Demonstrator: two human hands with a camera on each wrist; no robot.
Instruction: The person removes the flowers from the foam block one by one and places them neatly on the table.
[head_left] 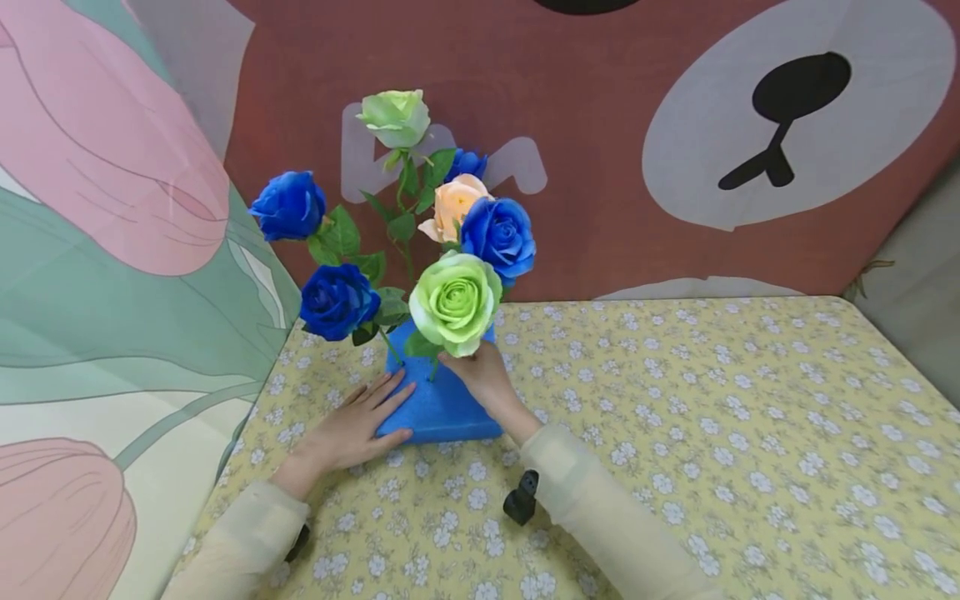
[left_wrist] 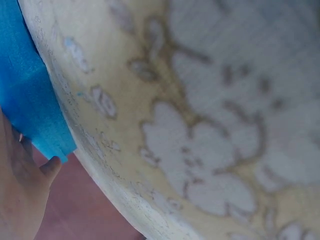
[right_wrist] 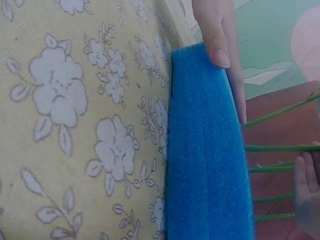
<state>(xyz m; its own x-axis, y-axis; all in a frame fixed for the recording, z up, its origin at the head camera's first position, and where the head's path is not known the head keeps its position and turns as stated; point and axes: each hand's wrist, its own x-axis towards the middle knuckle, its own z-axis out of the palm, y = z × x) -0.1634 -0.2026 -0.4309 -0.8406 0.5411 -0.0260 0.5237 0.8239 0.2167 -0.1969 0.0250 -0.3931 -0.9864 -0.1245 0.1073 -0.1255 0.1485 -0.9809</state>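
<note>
Several artificial roses stand with their stems in a blue foam block. My left hand rests flat along the block's left side, fingers straight; in the right wrist view its thumb lies over the block's edge. My right hand is just under the front green rose, its fingertips partly hidden by the bloom. The right wrist view shows that hand pinching a green stem above the block. Dark blue roses lean left; a lighter blue rose and a peach rose are behind the green one.
A taller pale green rose rises at the back, before a brown backdrop with a cartoon face. The table wears a yellow floral cloth. A patterned curtain hangs at the left. Black wrist cameras sit under the sleeves.
</note>
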